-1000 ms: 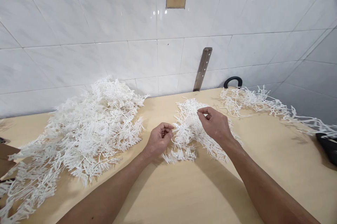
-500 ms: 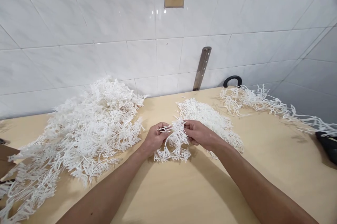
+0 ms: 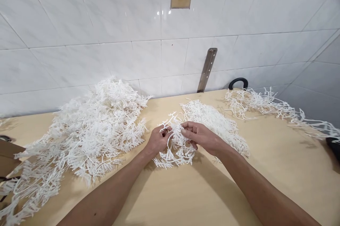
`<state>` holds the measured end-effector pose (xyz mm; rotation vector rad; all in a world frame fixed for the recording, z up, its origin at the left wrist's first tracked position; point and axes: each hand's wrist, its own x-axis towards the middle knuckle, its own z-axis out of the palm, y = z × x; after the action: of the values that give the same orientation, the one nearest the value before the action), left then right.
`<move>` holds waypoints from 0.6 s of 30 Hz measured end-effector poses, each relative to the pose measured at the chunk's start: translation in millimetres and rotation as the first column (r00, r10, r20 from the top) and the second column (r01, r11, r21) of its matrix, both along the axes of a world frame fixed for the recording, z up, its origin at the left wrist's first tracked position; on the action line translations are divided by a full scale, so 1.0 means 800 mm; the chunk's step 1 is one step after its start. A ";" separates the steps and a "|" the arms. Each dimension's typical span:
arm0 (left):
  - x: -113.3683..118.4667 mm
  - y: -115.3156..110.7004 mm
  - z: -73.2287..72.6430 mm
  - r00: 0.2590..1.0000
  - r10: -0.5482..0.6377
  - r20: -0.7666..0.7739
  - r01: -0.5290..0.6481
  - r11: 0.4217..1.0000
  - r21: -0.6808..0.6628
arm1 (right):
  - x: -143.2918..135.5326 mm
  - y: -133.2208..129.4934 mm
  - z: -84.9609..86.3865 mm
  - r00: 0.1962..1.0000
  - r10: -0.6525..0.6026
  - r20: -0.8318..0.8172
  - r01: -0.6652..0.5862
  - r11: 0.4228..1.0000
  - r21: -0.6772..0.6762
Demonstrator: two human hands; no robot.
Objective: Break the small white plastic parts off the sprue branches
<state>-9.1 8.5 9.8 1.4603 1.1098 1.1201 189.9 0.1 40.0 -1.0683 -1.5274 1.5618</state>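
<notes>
Between my hands is a white plastic artificial-plant sprig [image 3: 180,140], with a curved stem and tufts of fine tips. My left hand [image 3: 156,141] pinches its stem, and a bare forked piece [image 3: 169,121] sticks up above those fingers. My right hand [image 3: 201,136] has its thumb and fingers closed around the tufted part from the other side; the exact grip is partly hidden by the strands. The lower tufts hang just over or touch the table [image 3: 170,197]. Right behind my right hand lies a flat heap of short white pieces [image 3: 212,119].
A large pile of white tufted sprigs [image 3: 101,126] covers the left. Bare white stems [image 3: 262,102] stretch along the back right, near a black curved handle [image 3: 238,81]. A metal strip [image 3: 207,70] leans at the tiled wall. A cardboard box [image 3: 10,157] stands at the left edge.
The bare forked stem now stands higher above my left hand. My right fingers have shifted over the tufts toward the left hand. The whole view has moved slightly.
</notes>
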 end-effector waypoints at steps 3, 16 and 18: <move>0.000 -0.002 0.003 0.994 -0.021 0.108 0.032 0.994 -0.101 | 0.000 0.002 -0.005 0.999 -0.019 0.035 0.018 0.999 0.032; -0.013 0.024 0.000 0.884 0.218 0.414 -0.063 0.932 -0.357 | 0.006 0.011 -0.018 0.964 -0.242 0.107 0.232 0.968 0.096; -0.013 0.025 0.000 0.883 0.235 0.405 -0.090 0.934 -0.347 | 0.006 0.008 -0.013 0.983 -0.159 0.094 0.150 0.984 0.099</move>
<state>-19.8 28.4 9.5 0.8131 1.0400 1.2463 194.8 6.3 30.0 -1.1989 -1.5289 1.3373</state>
